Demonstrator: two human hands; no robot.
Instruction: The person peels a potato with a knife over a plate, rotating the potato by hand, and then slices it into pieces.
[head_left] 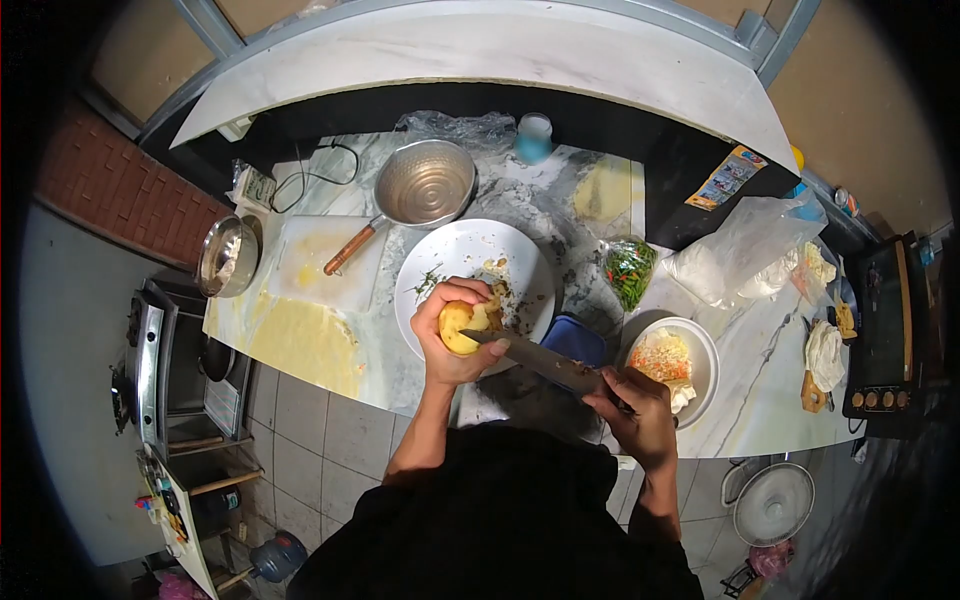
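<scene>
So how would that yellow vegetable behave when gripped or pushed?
The yellow vegetable, cupped in the left hand, looks rounded, so it would probably roll if released. Its bare surface may be slippery. It seems solid, holding shape against the knife in the right hand.

Left hand (450,340) gripping potato (462,322) over white plate (450,255), right hand (635,410) holding knife (535,358)

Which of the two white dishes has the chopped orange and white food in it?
The smaller bowl beside the right hand. The bigger plate by the left hand holds only a few scraps.
</scene>
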